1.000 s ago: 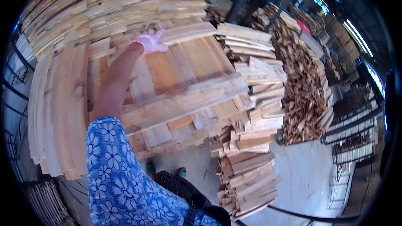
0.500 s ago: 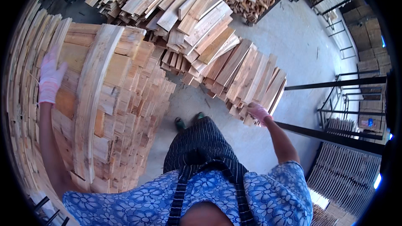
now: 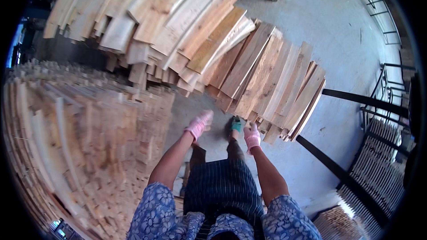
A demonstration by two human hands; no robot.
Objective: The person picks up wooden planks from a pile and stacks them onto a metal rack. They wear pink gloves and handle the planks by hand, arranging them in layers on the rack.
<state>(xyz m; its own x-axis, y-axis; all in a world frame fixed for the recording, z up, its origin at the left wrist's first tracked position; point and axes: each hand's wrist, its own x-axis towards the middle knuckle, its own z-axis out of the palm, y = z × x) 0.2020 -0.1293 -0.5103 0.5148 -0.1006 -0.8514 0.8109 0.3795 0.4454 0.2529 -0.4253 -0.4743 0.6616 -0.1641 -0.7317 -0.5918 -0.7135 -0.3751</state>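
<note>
My left hand, in a pink glove, hangs over the concrete floor beside a tall stack of wooden boards on my left. It holds nothing. My right hand, also in a pink glove, is stretched toward the near ends of a low pile of long planks that fans out ahead of me. Its fingers are close to the plank ends, and I cannot tell whether they touch. My foot in a green shoe shows between the hands.
A higher heap of planks lies ahead at the upper left. Black metal rails and racks stand on the right. Grey concrete floor stretches to the upper right. Stacked slats sit at the lower right.
My left hand has come off the tall stack and dropped down in front of me. My right hand has drawn closer to my body. The view has swung toward the fanned planks.
</note>
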